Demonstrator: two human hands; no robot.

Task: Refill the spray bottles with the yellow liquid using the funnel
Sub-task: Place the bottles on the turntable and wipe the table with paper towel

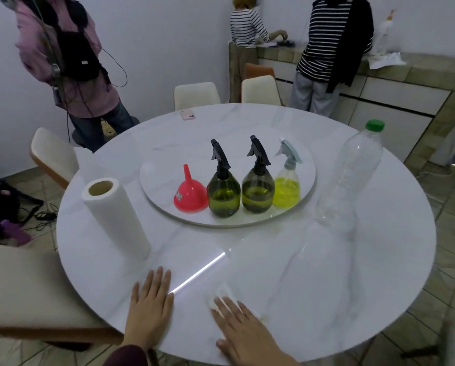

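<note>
Hands lying flat on the near edge of a round white marble table (pixel 326 273). Left hand (pixel 150 306) is resting palm down, fingers straight and close together, holding nothing. Right hand (pixel 243 330) is also lying palm down, fingers straight and slightly spread, fingertips pressing on a small white tissue (pixel 219 294) that is sitting on the tabletop; image is blurring a bit there.

Round white turntable (pixel 163 165) is sitting at the table's centre, carrying the task things in a row. Red funnel (pixel 190 194) is standing upside down, spout up, at the left end, just beside the first dark green spray bottle (pixel 223 194). Second dark green spray bottle (pixel 258 191) is standing right next to it; both are wearing black trigger heads and showing yellowish liquid low inside. Clear spray bottle (pixel 287 190) with a pale blue trigger is standing at the right end, touching the second one, showing bright yellow liquid to about mid-height.

Large clear plastic bottle (pixel 350 175) with a green cap is standing upright right of the turntable, looking empty. Paper towel roll (pixel 116 220) is standing left of the turntable. Pink phone (pixel 187 114) is lying at the far edge.

Three people are standing in the background, beige chairs around the table.
</note>
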